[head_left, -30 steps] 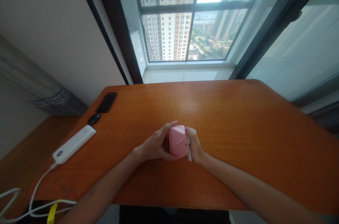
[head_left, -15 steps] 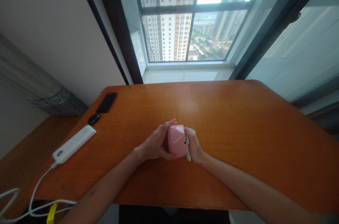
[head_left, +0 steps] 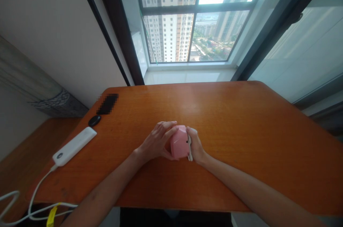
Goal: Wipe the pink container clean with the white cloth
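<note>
The pink faceted thing was between my hands, at the middle of the table. My left hand had its fingers clamped around one side; my right hand met the pale piece opposite, its fingers too hidden to tell their grip. Well to the left lay a white oblong device and a black oval object.
</note>
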A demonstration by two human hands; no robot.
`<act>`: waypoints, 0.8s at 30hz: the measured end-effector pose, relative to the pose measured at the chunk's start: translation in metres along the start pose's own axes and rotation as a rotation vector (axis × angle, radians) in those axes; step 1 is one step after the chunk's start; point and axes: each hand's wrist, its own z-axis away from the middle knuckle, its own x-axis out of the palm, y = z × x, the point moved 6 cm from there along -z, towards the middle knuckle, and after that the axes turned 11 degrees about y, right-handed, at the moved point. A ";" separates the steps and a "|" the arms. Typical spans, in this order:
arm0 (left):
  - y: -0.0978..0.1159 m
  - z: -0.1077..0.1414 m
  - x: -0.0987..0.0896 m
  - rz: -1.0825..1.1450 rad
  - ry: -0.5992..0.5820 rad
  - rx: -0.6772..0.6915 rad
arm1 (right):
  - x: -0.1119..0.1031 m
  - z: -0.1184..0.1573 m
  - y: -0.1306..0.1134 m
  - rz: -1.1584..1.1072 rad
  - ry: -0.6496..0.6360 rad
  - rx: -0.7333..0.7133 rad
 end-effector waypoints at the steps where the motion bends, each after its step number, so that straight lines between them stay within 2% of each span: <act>1: 0.000 0.001 0.000 0.005 0.004 -0.006 | 0.000 0.000 0.000 0.003 0.001 -0.002; 5: 0.000 0.003 0.001 0.020 0.007 -0.042 | -0.002 0.000 0.000 0.030 0.017 -0.004; 12: 0.000 0.001 0.002 0.169 0.023 -0.248 | -0.001 0.000 -0.002 0.057 0.017 -0.040; 16: -0.005 -0.001 0.005 0.318 0.021 -0.475 | 0.000 0.001 -0.001 0.113 -0.009 -0.036; 20: -0.010 0.002 0.011 0.440 -0.050 -0.686 | -0.002 0.000 0.000 0.141 0.015 -0.044; 24: -0.011 0.007 0.015 0.452 -0.078 -0.701 | -0.001 0.000 -0.003 0.156 0.015 -0.063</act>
